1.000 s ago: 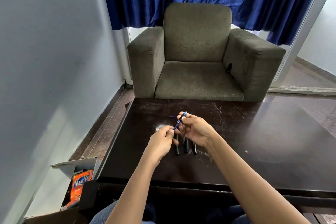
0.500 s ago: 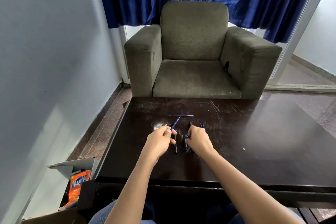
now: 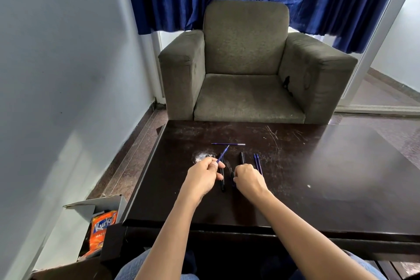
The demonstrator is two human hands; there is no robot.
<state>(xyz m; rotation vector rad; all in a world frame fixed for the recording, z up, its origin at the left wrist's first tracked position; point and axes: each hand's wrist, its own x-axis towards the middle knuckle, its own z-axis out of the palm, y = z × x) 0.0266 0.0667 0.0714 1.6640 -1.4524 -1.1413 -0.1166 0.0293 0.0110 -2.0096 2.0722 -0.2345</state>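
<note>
Change: right hand off the refill and down at the pens

A second ago you had both hands raised together on one blue refill (image 3: 223,156). Now only your left hand (image 3: 204,175) has it, pinched between thumb and fingers, tip angled up toward the crosswise refill (image 3: 228,144) and stopping just short of it.

Your right hand (image 3: 247,179) has dropped to the table (image 3: 341,166), on your side of the crosswise refill and slightly right. Its fingers curl down over a black pen (image 3: 242,157), whose far end pokes out toward that refill. Knuckles hide the grip, so I can't tell if it's clamped yet.

Two spare refills (image 3: 258,163) lie just right of that hand, and a second black pen (image 3: 222,179) is partly under your left hand.

Read: you're fetching a barrel for the held refill (insertion not started). Line up the tip before pushing.
</note>
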